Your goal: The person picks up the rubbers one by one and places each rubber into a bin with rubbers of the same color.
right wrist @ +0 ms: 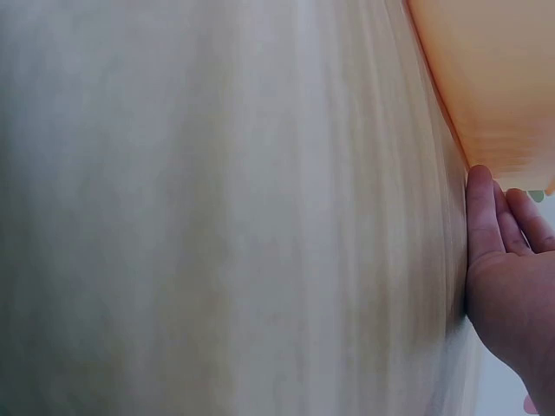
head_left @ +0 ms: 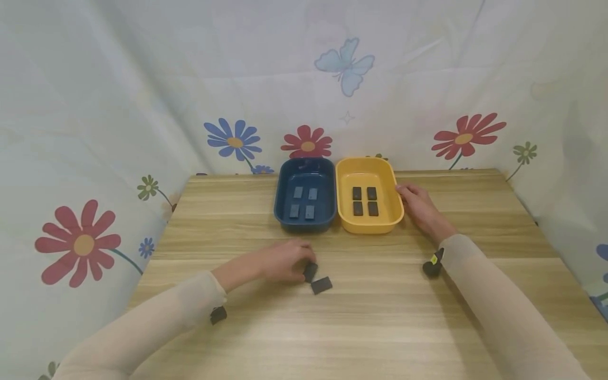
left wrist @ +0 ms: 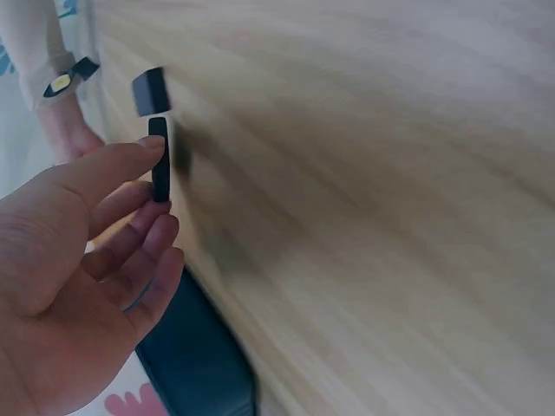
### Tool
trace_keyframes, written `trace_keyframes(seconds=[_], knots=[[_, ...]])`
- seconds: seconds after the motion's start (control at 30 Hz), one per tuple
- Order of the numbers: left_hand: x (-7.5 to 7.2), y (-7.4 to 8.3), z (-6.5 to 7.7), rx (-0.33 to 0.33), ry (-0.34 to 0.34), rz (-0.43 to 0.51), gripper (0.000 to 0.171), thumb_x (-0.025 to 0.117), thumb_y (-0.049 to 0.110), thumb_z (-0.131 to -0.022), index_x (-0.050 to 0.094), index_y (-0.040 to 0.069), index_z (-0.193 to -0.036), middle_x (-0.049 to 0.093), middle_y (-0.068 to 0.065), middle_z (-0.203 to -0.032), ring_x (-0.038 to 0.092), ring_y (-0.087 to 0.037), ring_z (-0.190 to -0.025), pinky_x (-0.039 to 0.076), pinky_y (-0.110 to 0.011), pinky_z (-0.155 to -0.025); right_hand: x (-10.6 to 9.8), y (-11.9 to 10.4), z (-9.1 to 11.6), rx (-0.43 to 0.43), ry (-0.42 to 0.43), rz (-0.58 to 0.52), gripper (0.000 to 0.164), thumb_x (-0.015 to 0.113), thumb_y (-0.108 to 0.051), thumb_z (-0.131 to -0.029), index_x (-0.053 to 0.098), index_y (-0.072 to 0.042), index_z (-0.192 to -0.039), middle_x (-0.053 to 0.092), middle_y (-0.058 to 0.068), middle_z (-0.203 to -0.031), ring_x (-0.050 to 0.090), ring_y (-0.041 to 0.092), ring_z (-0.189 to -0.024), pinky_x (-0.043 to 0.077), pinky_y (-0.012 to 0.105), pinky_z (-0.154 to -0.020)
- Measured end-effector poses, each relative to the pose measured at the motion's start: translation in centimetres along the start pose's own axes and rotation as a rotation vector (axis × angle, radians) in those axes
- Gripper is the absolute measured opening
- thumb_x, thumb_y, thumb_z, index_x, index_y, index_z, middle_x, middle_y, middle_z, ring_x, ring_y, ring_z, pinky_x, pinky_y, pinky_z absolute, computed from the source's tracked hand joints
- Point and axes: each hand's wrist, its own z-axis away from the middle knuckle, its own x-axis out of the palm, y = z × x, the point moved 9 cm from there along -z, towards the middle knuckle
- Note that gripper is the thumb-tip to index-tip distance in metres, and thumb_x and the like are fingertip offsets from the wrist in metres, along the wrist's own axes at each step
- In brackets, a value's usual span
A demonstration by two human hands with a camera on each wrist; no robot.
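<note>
My left hand [head_left: 287, 261] pinches a small dark rectangular tile [left wrist: 160, 178] between thumb and fingers, low over the wooden table. In the left wrist view the tile is edge-on. Right beside it lies another dark tile [head_left: 322, 285] on the table. At the right side of the yellow tray [head_left: 364, 172] is my right hand [head_left: 419, 206]; in the right wrist view its extended fingers [right wrist: 482, 204] rest against the tray's outer wall. Several black tiles [head_left: 358, 209] lie in rows inside that tray. The dark blue tray [head_left: 306, 174] on its left holds several grey-blue tiles [head_left: 298, 192].
Both trays stand side by side at the back of the wooden table [head_left: 361, 316]. Behind them hangs a white curtain [head_left: 404, 89] printed with flowers and a butterfly. Dark wrist devices [head_left: 432, 266] show at both sleeves.
</note>
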Motion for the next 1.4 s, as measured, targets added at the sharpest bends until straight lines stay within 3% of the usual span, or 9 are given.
trace_keyframes(seconds=[0.27, 0.57, 0.73, 0.9, 1.03, 1.23, 1.4], knots=[[-3.2, -0.5, -2.1, -0.057, 0.074, 0.002, 0.041, 0.086, 0.032, -0.09, 0.074, 0.012, -0.125, 0.063, 0.001, -0.114, 0.06, -0.014, -0.103, 0.054, -0.032, -0.094, 0.0, -0.1, 0.3, 0.0, 0.002, 0.027, 0.064, 0.05, -0.044, -0.112, 0.044, 0.005, -0.152, 0.047, 0.02, -0.152, 0.055, 0.018, -0.125, 0.055, 0.018, -0.091], [-7.3, -0.4, -6.6, -0.12, 0.184, 0.155, 0.044, 0.086, 0.034, -0.092, 0.072, 0.016, -0.128, 0.064, 0.002, -0.12, 0.064, -0.02, -0.114, 0.054, -0.03, -0.098, 0.0, -0.3, 0.4, -0.003, 0.004, 0.035, 0.065, 0.051, -0.045, -0.112, 0.045, 0.006, -0.151, 0.049, 0.019, -0.149, 0.056, 0.017, -0.122, 0.056, 0.018, -0.089], [-8.3, -0.7, -9.4, -0.093, 0.227, 0.094, 0.045, 0.083, 0.039, -0.094, 0.071, 0.014, -0.13, 0.064, -0.002, -0.124, 0.062, -0.02, -0.114, 0.053, -0.03, -0.097, -0.1, -0.2, 0.3, 0.007, -0.003, 0.029, 0.063, 0.049, -0.042, -0.113, 0.044, 0.006, -0.152, 0.048, 0.02, -0.149, 0.056, 0.017, -0.12, 0.057, 0.018, -0.088], [-8.8, -1.7, -11.9, -0.117, 0.261, 0.023, 0.046, 0.083, 0.04, -0.094, 0.072, 0.015, -0.13, 0.064, 0.0, -0.123, 0.059, -0.018, -0.11, 0.054, -0.031, -0.095, 0.0, -0.3, 0.2, -0.001, -0.005, 0.009, 0.061, 0.049, -0.04, -0.113, 0.045, 0.007, -0.151, 0.049, 0.02, -0.147, 0.057, 0.015, -0.118, 0.057, 0.018, -0.088], [-8.2, -2.3, -13.8, -0.142, 0.245, 0.006, 0.047, 0.083, 0.04, -0.094, 0.072, 0.015, -0.131, 0.064, 0.0, -0.122, 0.06, -0.016, -0.11, 0.054, -0.034, -0.097, 0.0, -0.4, 0.4, -0.015, 0.001, 0.016, 0.062, 0.051, -0.042, -0.112, 0.047, 0.007, -0.149, 0.053, 0.018, -0.143, 0.058, 0.016, -0.118, 0.057, 0.02, -0.089], [-6.5, -2.7, -16.3, -0.161, 0.149, -0.041, 0.046, 0.083, 0.041, -0.094, 0.072, 0.016, -0.13, 0.063, 0.002, -0.119, 0.059, -0.012, -0.104, 0.054, -0.032, -0.095, -0.1, -0.3, 0.4, 0.013, 0.005, 0.053, 0.062, 0.049, -0.044, -0.112, 0.046, 0.004, -0.151, 0.049, 0.021, -0.151, 0.054, 0.022, -0.127, 0.055, 0.02, -0.092], [-5.6, -3.0, -17.5, -0.172, 0.081, -0.068, 0.044, 0.084, 0.04, -0.093, 0.073, 0.014, -0.127, 0.063, 0.003, -0.113, 0.06, -0.012, -0.101, 0.054, -0.031, -0.091, -0.2, -0.2, 0.2, 0.025, 0.001, 0.052, 0.064, 0.05, -0.045, -0.112, 0.045, 0.004, -0.153, 0.048, 0.021, -0.152, 0.054, 0.022, -0.129, 0.055, 0.02, -0.094]])
